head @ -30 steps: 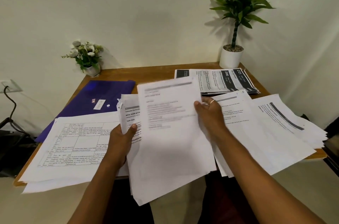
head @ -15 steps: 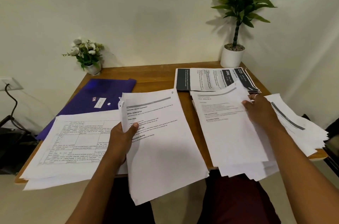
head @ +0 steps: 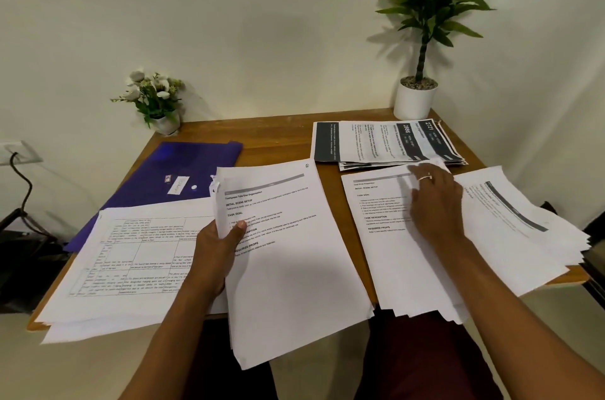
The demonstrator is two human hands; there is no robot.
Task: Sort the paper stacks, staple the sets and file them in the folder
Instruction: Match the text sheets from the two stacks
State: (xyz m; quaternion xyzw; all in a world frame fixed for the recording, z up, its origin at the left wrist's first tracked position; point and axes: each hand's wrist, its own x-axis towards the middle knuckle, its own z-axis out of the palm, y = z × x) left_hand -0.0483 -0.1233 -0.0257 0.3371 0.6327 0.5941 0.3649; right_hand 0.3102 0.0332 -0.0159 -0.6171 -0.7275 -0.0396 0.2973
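Papers cover most of the brown wooden counter (head: 281,134), and the dark blue plastic folder (head: 183,170) lies closed and flat at its back left, a small white label on its flap. Overlapping the folder's near edge is a stack of white sheets printed with a ruled table (head: 131,262), turned sideways and hanging a little over the counter's front. Just right of the folder, the left hand (head: 216,249) grips a sheaf of white printed sheets (head: 294,252) by its left edge, thumb curled over the top page and the fingers hidden beneath; the sheaf's lower end juts out past the counter. Further right of the folder, the right hand (head: 432,200) lies open, its fingers stretched flat on the top page of a stack of white text sheets (head: 386,252), a ring (head: 425,177) on one finger; the fingertips are blurred. Beyond that hand, farthest from the folder, a fanned pile of white sheets with a grey diagonal band (head: 523,229) spreads over the counter's right edge. Level with the folder at the back right sits a stack of sheets with black header blocks (head: 386,142). Behind the folder stands a small pot of white flowers (head: 157,101), and far to its right a tall green plant in a white pot (head: 414,101).
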